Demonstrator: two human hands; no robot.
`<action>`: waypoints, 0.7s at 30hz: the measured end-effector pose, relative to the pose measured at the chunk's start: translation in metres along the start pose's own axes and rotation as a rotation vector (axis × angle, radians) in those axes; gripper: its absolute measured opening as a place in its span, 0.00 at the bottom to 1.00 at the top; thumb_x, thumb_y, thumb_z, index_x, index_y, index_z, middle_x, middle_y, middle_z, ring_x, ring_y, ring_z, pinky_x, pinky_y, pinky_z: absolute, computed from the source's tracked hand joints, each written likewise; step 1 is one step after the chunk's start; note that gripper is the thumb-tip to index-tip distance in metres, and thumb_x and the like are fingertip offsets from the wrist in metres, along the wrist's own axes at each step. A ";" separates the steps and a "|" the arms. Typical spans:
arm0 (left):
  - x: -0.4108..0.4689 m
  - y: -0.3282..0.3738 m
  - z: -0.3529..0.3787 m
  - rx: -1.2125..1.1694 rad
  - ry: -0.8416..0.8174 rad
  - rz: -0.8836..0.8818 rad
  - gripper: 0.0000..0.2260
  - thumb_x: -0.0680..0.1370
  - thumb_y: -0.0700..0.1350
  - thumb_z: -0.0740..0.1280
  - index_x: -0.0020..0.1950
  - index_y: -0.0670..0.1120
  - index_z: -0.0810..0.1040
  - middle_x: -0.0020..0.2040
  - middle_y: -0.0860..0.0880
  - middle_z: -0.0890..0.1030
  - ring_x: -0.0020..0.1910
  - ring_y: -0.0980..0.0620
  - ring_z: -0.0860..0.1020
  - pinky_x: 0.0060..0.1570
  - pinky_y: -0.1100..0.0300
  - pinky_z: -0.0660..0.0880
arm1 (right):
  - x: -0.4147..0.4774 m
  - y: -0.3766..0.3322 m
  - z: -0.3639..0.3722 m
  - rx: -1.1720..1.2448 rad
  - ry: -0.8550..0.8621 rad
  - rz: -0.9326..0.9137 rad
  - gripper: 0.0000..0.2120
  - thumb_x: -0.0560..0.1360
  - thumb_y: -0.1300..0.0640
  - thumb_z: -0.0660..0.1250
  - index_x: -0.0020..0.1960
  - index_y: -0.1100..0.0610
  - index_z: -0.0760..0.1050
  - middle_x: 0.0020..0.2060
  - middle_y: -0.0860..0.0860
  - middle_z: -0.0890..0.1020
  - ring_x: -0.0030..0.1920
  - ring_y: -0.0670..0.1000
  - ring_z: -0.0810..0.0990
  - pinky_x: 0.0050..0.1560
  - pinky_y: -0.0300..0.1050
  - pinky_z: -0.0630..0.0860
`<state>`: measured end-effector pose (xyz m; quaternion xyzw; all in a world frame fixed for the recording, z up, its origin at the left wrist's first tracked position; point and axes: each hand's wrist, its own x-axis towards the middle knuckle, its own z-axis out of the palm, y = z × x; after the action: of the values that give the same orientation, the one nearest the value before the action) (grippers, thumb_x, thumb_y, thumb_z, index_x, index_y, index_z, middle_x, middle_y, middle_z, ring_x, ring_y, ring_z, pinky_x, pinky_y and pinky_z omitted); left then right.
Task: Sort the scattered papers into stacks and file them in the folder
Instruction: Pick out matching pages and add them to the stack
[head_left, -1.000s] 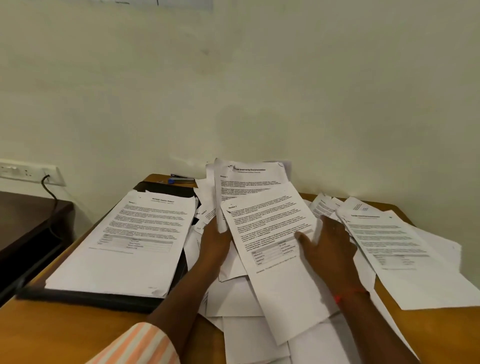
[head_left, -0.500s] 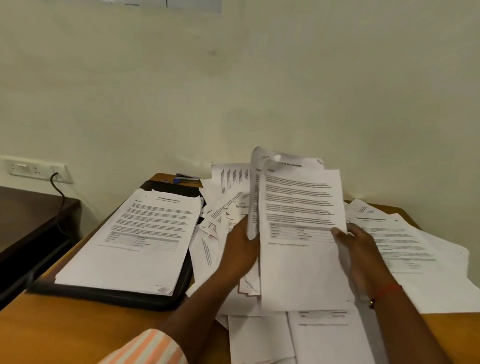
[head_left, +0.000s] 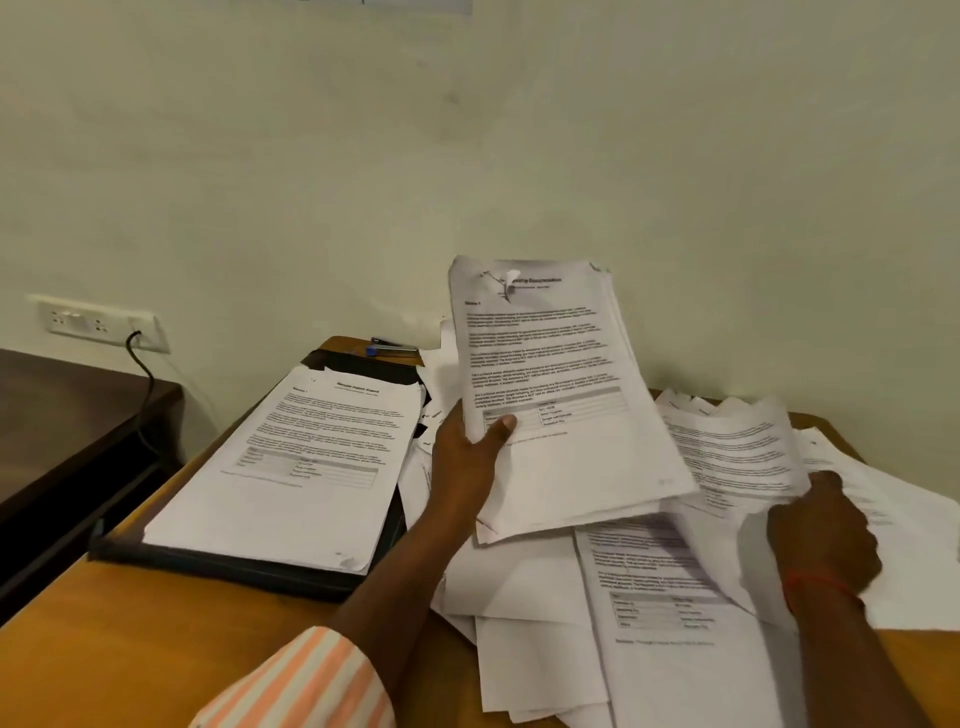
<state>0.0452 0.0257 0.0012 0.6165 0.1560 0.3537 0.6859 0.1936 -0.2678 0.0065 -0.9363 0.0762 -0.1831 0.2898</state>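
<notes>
My left hand (head_left: 467, 462) grips a bundle of printed sheets (head_left: 561, 395) by its left edge and holds it raised and tilted above the desk. My right hand (head_left: 821, 530) pinches the lower corner of another fanned batch of sheets (head_left: 737, 441) at the right. Under both hands, loose scattered papers (head_left: 524, 587) cover the desk. To the left lies an open black folder (head_left: 249, 564) with a neat stack of papers (head_left: 296, 457) on it.
The wooden desk (head_left: 130, 654) stands against a pale wall. A blue-and-grey stapler (head_left: 389, 348) sits at the back behind the folder. A dark side table (head_left: 62, 415) stands to the left, below a wall socket (head_left: 98, 322) with a plugged cable.
The left hand has taken the raised bundle alone and tilted it leftward. The right hand let go of it and moved right and down to grasp another batch of sheets.
</notes>
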 end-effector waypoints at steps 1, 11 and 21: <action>-0.001 0.001 0.000 -0.016 0.002 -0.012 0.15 0.79 0.46 0.72 0.64 0.58 0.77 0.60 0.59 0.84 0.59 0.59 0.81 0.60 0.59 0.78 | 0.003 0.001 0.004 -0.004 0.018 -0.045 0.15 0.76 0.64 0.68 0.62 0.65 0.73 0.54 0.69 0.79 0.55 0.72 0.77 0.55 0.63 0.74; -0.016 -0.021 0.020 0.213 -0.271 -0.116 0.16 0.78 0.48 0.74 0.65 0.53 0.79 0.61 0.56 0.83 0.58 0.60 0.81 0.60 0.60 0.76 | -0.024 -0.049 -0.009 1.014 -0.934 -0.057 0.18 0.82 0.49 0.62 0.67 0.58 0.77 0.59 0.55 0.84 0.59 0.57 0.83 0.63 0.58 0.75; 0.022 -0.031 -0.017 1.340 -0.004 -0.100 0.36 0.78 0.70 0.59 0.75 0.46 0.68 0.77 0.34 0.63 0.78 0.35 0.57 0.75 0.42 0.55 | -0.026 -0.023 0.032 0.751 -0.658 -0.196 0.13 0.78 0.64 0.69 0.57 0.49 0.79 0.49 0.41 0.84 0.51 0.45 0.83 0.47 0.39 0.77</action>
<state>0.0583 0.0535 -0.0266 0.9018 0.3689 0.1468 0.1707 0.1826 -0.2259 -0.0132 -0.7782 -0.1786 0.0805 0.5966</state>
